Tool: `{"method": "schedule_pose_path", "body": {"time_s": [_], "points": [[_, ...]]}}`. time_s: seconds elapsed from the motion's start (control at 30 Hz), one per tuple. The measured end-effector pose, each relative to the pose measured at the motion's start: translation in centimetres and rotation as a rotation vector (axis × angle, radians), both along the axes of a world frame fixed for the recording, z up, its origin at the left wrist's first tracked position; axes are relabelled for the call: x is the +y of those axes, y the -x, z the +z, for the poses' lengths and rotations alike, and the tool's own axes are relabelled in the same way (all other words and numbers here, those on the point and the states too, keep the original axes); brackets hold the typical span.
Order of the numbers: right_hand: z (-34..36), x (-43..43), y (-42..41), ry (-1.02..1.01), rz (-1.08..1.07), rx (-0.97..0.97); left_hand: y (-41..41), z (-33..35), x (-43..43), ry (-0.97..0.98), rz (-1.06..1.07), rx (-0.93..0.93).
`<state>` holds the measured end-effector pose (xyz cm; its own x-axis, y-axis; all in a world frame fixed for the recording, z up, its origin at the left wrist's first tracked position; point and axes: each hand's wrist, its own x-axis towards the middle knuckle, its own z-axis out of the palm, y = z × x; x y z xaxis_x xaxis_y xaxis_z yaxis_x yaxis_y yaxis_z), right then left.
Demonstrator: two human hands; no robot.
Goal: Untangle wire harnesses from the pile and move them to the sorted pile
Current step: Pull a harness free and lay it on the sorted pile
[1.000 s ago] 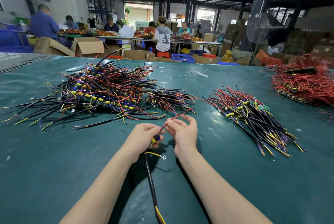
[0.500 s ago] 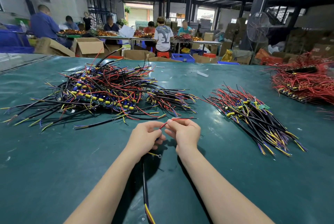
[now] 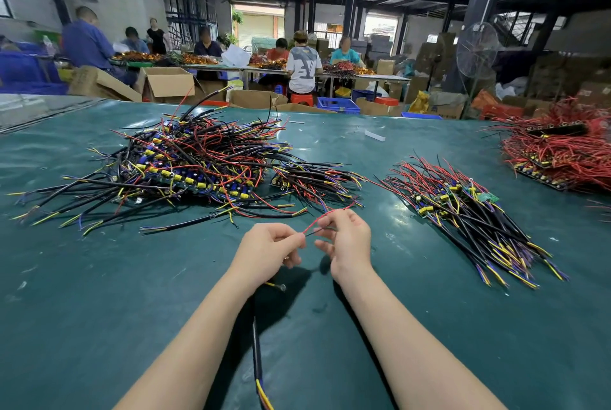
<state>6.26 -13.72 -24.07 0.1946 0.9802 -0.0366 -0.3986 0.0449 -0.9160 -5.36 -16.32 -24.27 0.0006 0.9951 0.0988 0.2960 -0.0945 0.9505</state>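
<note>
A tangled pile (image 3: 198, 168) of black, red and yellow wire harnesses lies at the left of the green table (image 3: 99, 294). The sorted pile (image 3: 463, 211) lies to the right, its harnesses laid roughly parallel. Between them, near the front, my left hand (image 3: 267, 252) grips one harness (image 3: 256, 343), whose black cable hangs down toward me under my wrist. My right hand (image 3: 347, 241) pinches that harness's thin red wire (image 3: 325, 216), which stretches between both hands' fingertips.
A third heap of mostly red wires (image 3: 562, 151) sits at the far right edge. A small white scrap (image 3: 374, 135) lies on the far part of the table. Behind the table, several people work at benches among cardboard boxes, and a standing fan (image 3: 477, 49) is at the right.
Both hands have lifted slightly away from me with the harness. The red wire now runs shorter between the fingertips, and the black cable has slid to the left under my left wrist.
</note>
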Motion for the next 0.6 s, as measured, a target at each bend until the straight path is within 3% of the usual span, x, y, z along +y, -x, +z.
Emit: {"method": "schedule_pose_path", "body": {"time_s": [0.27, 0.4, 0.5, 0.6], "points": [[0.5, 1.5, -3.4, 0.179, -0.063, 0.405, 0.7, -0.3, 0.0, 0.076, -0.057, 0.024], [0.4, 1.2, -3.0, 0.108, 0.022, 0.504, 0.6, -0.2, 0.1, 0.077, 0.046, -0.146], [0.2, 0.4, -0.9, 0.081, 0.128, 0.263, 0.7, -0.2, 0.3, 0.084, 0.12, -0.287], [-0.4, -0.6, 1.4, -0.026, 0.253, -0.031, 0.5, -0.2, 0.3, 0.075, 0.091, -0.272]]}}
